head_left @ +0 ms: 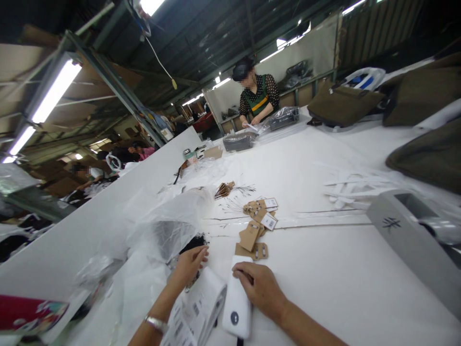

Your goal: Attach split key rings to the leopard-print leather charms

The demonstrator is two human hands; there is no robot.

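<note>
- bag of thin, cloudy clear plastic [173,211], lying crumpled on the white desk [324,269], small black pieces [193,242] showing at its near edge; whether they sit inside or beside it i cannot tell.
- two clear plastic wrappers hold dark grey bundles [239,141], near a person in a dotted top and green apron [260,98] across the desk.
- white oblong device with rounded corners and a dark oval mark [235,300] lies lengthwise on the desk between the two hands, its far end just beside flat brown cardboard tags [251,235].
- those tags overlap in a loose trail, a few bearing white barcode labels [269,221]; dark thin strings fan out from the far end.
- right hand [261,288]: fingers bent, thumb drawn in close, at the device's upper side; a firm grip i cannot tell.
- left hand [192,264]: fingers curled narrow beside the black pieces, above white barcode-printed paper [196,307]; whether it holds anything i cannot tell.
</note>
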